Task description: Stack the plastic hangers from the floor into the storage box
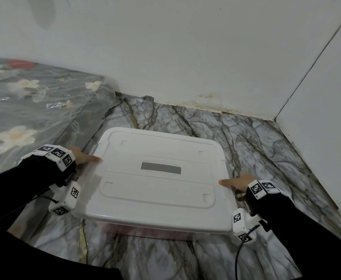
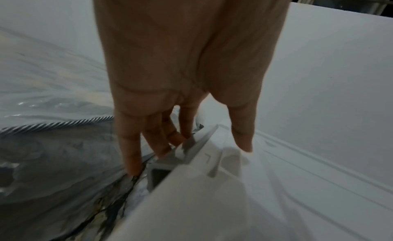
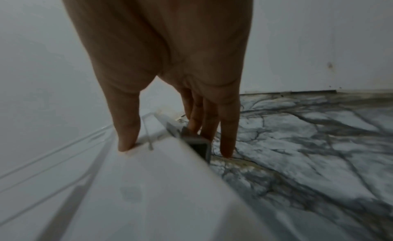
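Two black sleeves (image 1: 8,190) reach in from the near edge, each wrist wearing a white block printed with black-and-white square markers. Between them a white, smooth plastic storage box (image 1: 145,229) sits on the grey-veined marble-patterned floor (image 1: 276,148), its rounded rectangular lid (image 1: 157,188) on top, moulded with shallow ridges and a flat grey strip (image 1: 160,168) at the centre. A pinkish tint shows through the box's near wall; no hangers can be made out. At the lid's left edge the left hand (image 1: 82,156) lays its thumb (image 2: 242,135) on top, its straight fingers (image 2: 129,152) reaching down beside a grey latch (image 2: 161,169). The right hand (image 1: 236,183) mirrors this at the right edge, thumb (image 3: 126,133) on top. Far left lies a glossy grey floral mattress (image 1: 24,102) with twisted cord piping, against a white wall (image 1: 185,57).
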